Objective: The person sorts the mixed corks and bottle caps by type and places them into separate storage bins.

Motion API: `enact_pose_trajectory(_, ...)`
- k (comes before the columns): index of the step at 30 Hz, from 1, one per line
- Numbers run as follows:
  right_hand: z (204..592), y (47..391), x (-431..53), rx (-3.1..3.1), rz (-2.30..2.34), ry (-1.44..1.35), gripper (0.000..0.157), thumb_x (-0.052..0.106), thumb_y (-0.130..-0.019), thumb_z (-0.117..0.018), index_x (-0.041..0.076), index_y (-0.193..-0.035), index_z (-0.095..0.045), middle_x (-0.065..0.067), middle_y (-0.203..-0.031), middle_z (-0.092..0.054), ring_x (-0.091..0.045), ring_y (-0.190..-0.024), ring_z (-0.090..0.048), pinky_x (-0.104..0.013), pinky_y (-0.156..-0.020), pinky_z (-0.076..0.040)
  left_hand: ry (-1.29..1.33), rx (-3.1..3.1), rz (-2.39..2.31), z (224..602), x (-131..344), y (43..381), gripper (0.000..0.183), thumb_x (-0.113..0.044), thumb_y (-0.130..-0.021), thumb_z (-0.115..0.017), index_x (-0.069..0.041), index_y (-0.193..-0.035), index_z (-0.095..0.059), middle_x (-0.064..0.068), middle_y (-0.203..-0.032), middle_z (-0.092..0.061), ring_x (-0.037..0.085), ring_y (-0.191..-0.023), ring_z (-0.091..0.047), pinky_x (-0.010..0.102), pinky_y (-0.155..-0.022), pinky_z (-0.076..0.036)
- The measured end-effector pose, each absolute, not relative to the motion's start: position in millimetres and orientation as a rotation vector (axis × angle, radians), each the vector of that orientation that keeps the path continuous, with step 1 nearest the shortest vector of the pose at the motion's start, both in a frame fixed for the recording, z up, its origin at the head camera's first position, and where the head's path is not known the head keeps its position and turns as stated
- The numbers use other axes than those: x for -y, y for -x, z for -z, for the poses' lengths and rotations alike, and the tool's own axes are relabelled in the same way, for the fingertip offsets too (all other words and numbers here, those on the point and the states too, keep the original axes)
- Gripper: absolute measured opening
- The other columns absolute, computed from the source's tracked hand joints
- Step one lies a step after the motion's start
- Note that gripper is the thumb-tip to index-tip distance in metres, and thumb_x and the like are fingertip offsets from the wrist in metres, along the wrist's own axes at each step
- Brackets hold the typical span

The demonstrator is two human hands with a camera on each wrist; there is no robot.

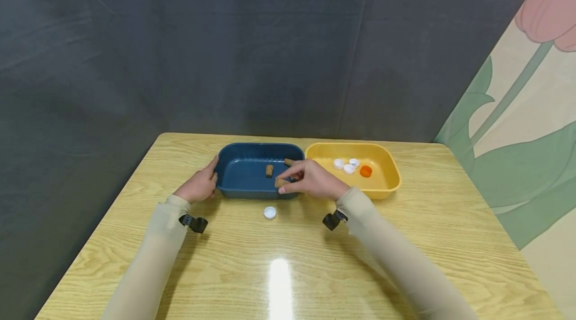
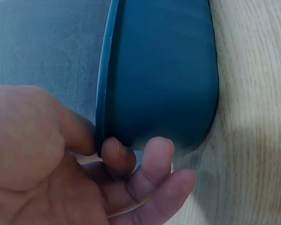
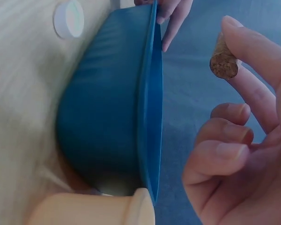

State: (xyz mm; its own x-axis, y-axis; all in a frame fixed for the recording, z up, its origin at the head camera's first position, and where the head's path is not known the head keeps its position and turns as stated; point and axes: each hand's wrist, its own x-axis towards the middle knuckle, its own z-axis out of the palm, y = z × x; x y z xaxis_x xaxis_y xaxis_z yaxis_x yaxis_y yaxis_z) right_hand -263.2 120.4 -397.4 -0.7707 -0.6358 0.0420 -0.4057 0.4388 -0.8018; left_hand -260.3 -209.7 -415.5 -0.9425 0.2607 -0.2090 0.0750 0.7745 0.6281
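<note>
My left hand [image 1: 201, 183] holds the left end of a dark blue plastic bin [image 1: 252, 193]. In the left wrist view its thumb and a finger meet at the bin's rim [image 2: 103, 84], the other fingers curled beside the wall. Above the front right of this bin, my right hand [image 1: 317, 180] pinches a cork [image 3: 224, 60] between thumb and index finger. The other right fingers are curled and hold nothing. Inside the blue bin lie a cork [image 1: 269, 170] near the middle and another cork [image 1: 288, 162] at the right, partly hidden by the right hand.
A yellow bin [image 1: 388, 176] stands right beside the blue one, with several white caps [image 1: 349, 169] and an orange cap [image 1: 366, 171] in it. One white cap [image 1: 270, 213] lies on the wooden table [image 1: 234, 260] in front of the blue bin. A dark curtain [image 1: 270, 60] hangs behind.
</note>
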Motion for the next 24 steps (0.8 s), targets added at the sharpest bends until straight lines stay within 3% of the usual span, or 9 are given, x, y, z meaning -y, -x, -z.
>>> enact_pose_trajectory(10, 383, 291, -108, -2.474, 1.229, 0.896, 0.035, 0.028, -0.087, -0.08, 0.01, -0.117, -0.076, -0.008, -0.08, -0.056, -0.023, -0.064, -0.041, -0.03, -0.059, -0.034, -0.264, -2.683, -0.94, 416, 209, 261, 0.06, -0.009, -0.109, -0.025, 0.0, -0.159, 0.006, 0.011, -0.07, -0.05, 0.028, -0.06, -0.057, 0.033, -0.062, -0.044)
enact_pose_trajectory(15, 381, 305, -98, -2.483, 1.238, 0.907, 0.025, 0.025, -0.088, -0.079, 0.014, -0.111, -0.079, -0.007, -0.065, -0.05, -0.018, -0.054, -0.034, -0.029, -0.055, -0.031, -0.27, -2.692, -0.948, 416, 209, 262, 0.06, -0.008, -0.108, -0.026, 0.001, -0.159, 0.005, 0.027, -0.104, -0.056, 0.028, -0.06, -0.058, 0.033, -0.063, -0.045)
enact_pose_trajectory(18, 380, 313, -93, -2.503, 1.204, 0.894, 0.024, 0.025, -0.089, -0.079, 0.015, -0.111, -0.079, -0.005, -0.06, -0.048, -0.016, -0.05, -0.03, -0.028, -0.053, -0.029, -0.281, -2.692, -0.951, 417, 209, 262, 0.06, -0.008, -0.108, -0.027, 0.001, -0.159, 0.005, 0.035, -0.127, -0.05, 0.028, -0.06, -0.058, 0.032, -0.063, -0.045)
enact_pose_trajectory(21, 381, 320, -89, -2.525, 1.153, 0.875, 0.026, 0.025, -0.089, -0.078, 0.014, -0.113, -0.078, -0.007, -0.063, -0.055, -0.016, -0.049, -0.029, -0.029, -0.054, -0.029, -0.287, -2.695, -0.946, 417, 209, 262, 0.06, -0.008, -0.108, -0.027, 0.002, -0.159, 0.005, 0.038, -0.143, -0.039, 0.029, -0.061, -0.059, 0.032, -0.063, -0.046)
enact_pose_trajectory(24, 382, 326, -86, -2.55, 1.093, 0.832, 0.028, 0.027, -0.09, -0.078, 0.015, -0.115, -0.078, -0.005, -0.085, -0.07, -0.016, -0.058, -0.038, -0.03, -0.06, -0.036, -0.284, -2.701, -0.942, 416, 209, 261, 0.06, -0.007, -0.108, -0.027, 0.002, -0.158, 0.004, 0.037, -0.142, -0.04, 0.029, -0.061, -0.059, 0.032, -0.063, -0.046)
